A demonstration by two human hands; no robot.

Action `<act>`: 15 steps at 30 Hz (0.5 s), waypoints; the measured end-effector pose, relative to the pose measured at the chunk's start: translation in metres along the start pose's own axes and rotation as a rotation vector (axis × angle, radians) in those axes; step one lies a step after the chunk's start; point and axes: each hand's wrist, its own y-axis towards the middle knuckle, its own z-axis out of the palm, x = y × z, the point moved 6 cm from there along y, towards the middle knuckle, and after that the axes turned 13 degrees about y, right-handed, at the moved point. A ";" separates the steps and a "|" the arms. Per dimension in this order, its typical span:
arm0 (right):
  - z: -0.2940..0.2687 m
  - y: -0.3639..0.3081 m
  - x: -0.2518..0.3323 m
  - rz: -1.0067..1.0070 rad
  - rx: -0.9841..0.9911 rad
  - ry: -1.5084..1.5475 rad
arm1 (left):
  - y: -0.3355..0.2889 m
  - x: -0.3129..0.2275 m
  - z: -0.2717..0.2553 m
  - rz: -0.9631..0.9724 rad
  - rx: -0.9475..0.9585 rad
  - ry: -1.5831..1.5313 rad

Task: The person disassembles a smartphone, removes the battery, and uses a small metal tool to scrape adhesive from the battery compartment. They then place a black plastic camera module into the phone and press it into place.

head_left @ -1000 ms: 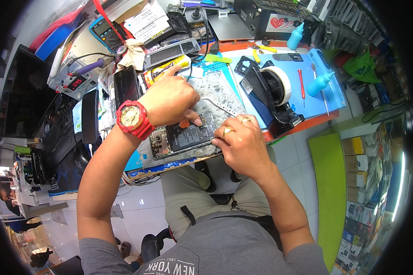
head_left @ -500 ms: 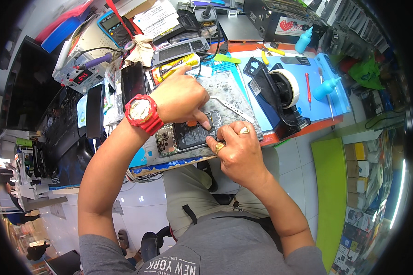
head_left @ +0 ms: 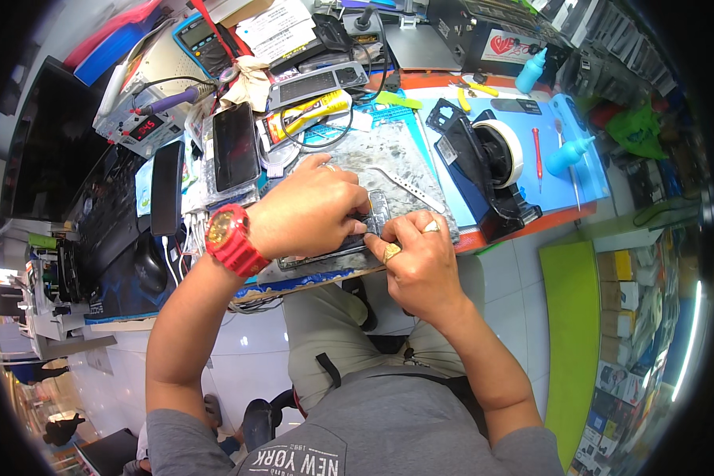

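An opened phone [head_left: 380, 208] with its inside showing lies on a grey mottled work mat [head_left: 385, 151] near the table's front edge. My left hand [head_left: 317, 210], below a red wristwatch, bends over the phone and covers most of it. Its fingers are curled, the thumb and fingertips down at the phone's right part; what they pinch, if anything, is hidden. My right hand [head_left: 422, 266], with two rings, holds the phone's right end, its fingertips close to the left ones. Just beyond lies a slim white tool with a row of holes [head_left: 408, 190].
Right of the mat stand a black holder [head_left: 484, 186] with a white tape roll [head_left: 506, 151], a red screwdriver [head_left: 537, 155] and a light-blue bottle [head_left: 570, 155]. Left lie dark phones [head_left: 236, 147], cables and a mouse [head_left: 149, 266]. A yellow tube [head_left: 317, 115] lies behind.
My left hand has turned and come lower over the phone, its fingers more curled, covering the battery that showed before. My right hand stays at the phone's right end.
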 end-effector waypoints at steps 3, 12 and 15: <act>0.000 0.000 -0.001 0.012 -0.001 0.020 | -0.002 -0.002 0.007 -0.053 -0.062 0.058; -0.001 0.000 -0.002 0.017 -0.008 0.031 | 0.001 0.009 0.000 -0.158 -0.103 -0.030; -0.001 -0.001 -0.003 0.018 -0.010 0.044 | 0.000 0.011 0.001 -0.186 -0.102 -0.044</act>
